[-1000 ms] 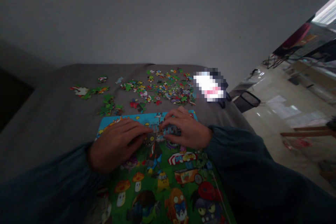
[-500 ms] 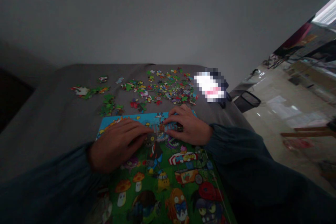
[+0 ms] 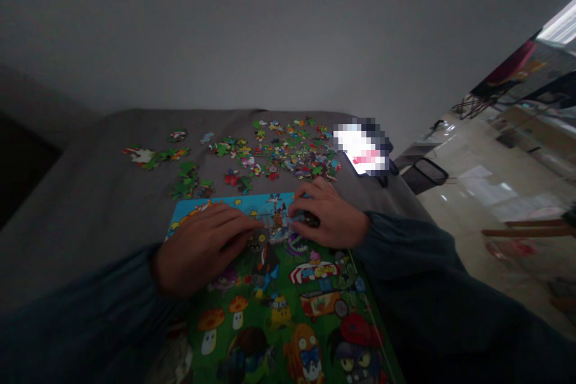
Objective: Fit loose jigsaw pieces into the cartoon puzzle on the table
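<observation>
A colourful cartoon picture sheet (image 3: 279,276) lies in front of me, blue along its far edge and green below. My left hand (image 3: 202,246) rests flat across its left side, with fingers stretched toward the middle and the tips beside a grey cartoon head. Over the upper right of the sheet, my right hand (image 3: 326,213) is bent, its thumb and fingers apart and their tips touching the picture. A dark patch shows between that thumb and the fingers; I cannot tell whether it is print or a loose piece. No held piece is plain in either hand.
Many loose jigsaw pieces (image 3: 292,153) are spread beyond the sheet on grey cloth (image 3: 103,162), with joined clusters (image 3: 146,157) at the left. A lit phone (image 3: 360,150), partly pixelated, lies at the back right. A wall stands behind; a chair (image 3: 427,171) is at the right.
My right hand has shifted slightly to the right, away from my left fingertips, baring a little more of the picture. My left hand stays in place.
</observation>
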Demonstrator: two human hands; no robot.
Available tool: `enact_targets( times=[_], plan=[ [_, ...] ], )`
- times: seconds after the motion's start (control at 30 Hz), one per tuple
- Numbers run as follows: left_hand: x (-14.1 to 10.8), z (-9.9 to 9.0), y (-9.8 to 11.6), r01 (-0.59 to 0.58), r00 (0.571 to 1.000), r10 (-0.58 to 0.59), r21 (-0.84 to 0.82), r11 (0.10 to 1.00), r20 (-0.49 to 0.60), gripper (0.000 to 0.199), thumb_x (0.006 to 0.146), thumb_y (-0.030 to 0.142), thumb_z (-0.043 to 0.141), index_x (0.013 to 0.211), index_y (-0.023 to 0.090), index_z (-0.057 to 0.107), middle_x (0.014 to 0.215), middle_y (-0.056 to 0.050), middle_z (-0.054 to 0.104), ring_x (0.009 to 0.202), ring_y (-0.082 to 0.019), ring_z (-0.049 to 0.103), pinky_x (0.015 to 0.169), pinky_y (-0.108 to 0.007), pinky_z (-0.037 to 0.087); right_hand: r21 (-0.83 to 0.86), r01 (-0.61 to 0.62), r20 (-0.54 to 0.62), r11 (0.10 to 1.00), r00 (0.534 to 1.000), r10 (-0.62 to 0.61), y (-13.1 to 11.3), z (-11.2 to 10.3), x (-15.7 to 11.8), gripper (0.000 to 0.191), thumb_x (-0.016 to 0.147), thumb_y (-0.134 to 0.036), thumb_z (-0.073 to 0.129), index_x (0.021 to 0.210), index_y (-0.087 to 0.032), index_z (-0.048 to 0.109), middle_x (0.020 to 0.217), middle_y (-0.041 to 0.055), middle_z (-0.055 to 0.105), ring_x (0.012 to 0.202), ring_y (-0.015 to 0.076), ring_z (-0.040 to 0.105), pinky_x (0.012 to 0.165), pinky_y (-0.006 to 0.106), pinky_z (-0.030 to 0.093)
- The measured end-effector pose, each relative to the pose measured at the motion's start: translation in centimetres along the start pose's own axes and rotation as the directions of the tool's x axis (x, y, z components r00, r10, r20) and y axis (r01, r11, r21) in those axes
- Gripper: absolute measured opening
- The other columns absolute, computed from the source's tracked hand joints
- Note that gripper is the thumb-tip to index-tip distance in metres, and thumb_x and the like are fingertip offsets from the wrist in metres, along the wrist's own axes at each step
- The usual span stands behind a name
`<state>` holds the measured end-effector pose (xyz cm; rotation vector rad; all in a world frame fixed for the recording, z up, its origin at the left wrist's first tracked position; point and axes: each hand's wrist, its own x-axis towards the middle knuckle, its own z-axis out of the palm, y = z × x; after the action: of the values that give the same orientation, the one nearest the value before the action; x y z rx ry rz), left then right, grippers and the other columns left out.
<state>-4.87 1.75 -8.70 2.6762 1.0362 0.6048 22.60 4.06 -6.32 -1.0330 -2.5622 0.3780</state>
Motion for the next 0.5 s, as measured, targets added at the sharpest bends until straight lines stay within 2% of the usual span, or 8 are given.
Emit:
enact_targets(
  times=[0.03,0.13,0.2,0.27,0.33,0.5],
  plan=[
    [0.0,0.0,0.0,0.000,1.000,0.000,0.003,1.000,-0.005,0.029,0.101,0.033,0.043,0.110,0.025,0.070,0.101,-0.004,0.074,0.093,-0.024,0.067,0.083,-0.039,0.050,-0.006,0.004,-0.016,1.000,1.000,-0.004,0.0,-0.1,0.0,0.016,0.089,-0.032,0.063,0.097,-0.020,0.071,0.103,0.0080,0.060,0.097,0.0246,0.047,0.089,0.041,0.035],
    [-0.1,0.1,-0.1,-0.003,1.000,0.003,-0.002,1.000,-0.025,0.028,0.101,0.033,0.044,0.111,0.025,0.069,0.101,-0.004,0.074,0.093,-0.024,0.067,0.082,-0.038,0.050,0.007,0.011,-0.159,1.000,0.987,-0.010,0.1,-0.3,-0.1,0.020,0.093,-0.030,0.056,0.103,-0.019,0.070,0.104,0.0083,0.059,0.098,0.0235,0.048,0.091,0.041,0.035],
    [-0.2,0.2,-0.1,-0.007,0.999,0.007,-0.008,1.000,-0.034,0.028,0.101,0.032,0.044,0.109,0.026,0.070,0.100,-0.004,0.074,0.092,-0.023,0.067,0.082,-0.038,0.050,-0.001,0.017,-0.108,1.000,0.994,-0.017,0.1,-0.2,-0.2,0.019,0.093,-0.031,0.058,0.099,-0.020,0.071,0.103,0.0081,0.058,0.098,0.0234,0.047,0.089,0.041,0.035],
    [-0.2,0.3,-0.2,-0.008,0.999,0.008,-0.003,1.000,-0.040,0.028,0.101,0.032,0.044,0.108,0.026,0.070,0.099,-0.004,0.074,0.091,-0.023,0.067,0.083,-0.037,0.050,-0.032,0.017,0.025,0.999,1.000,-0.017,0.1,0.0,-0.2,0.019,0.090,-0.036,0.063,0.096,-0.020,0.072,0.103,0.0080,0.059,0.098,0.0241,0.046,0.088,0.041,0.035],
    [-0.2,0.3,-0.2,-0.007,0.999,0.007,0.005,1.000,-0.041,0.027,0.101,0.033,0.045,0.109,0.026,0.069,0.100,-0.004,0.074,0.092,-0.023,0.067,0.082,-0.038,0.050,-0.052,0.019,0.042,0.998,0.999,-0.017,0.0,0.0,-0.2,0.021,0.089,-0.039,0.064,0.096,-0.020,0.072,0.103,0.0082,0.060,0.098,0.0245,0.046,0.088,0.041,0.035],
    [-0.2,0.2,-0.2,-0.010,1.000,0.010,-0.006,1.000,-0.020,0.028,0.101,0.033,0.044,0.108,0.026,0.070,0.101,-0.004,0.074,0.093,-0.024,0.068,0.082,-0.040,0.052,-0.029,0.021,-0.217,0.999,0.976,-0.026,0.5,-1.2,0.1,0.015,0.092,-0.026,0.055,0.097,-0.019,0.067,0.096,0.0070,0.063,0.092,0.0221,0.052,0.086,0.039,0.039]
  ],
)
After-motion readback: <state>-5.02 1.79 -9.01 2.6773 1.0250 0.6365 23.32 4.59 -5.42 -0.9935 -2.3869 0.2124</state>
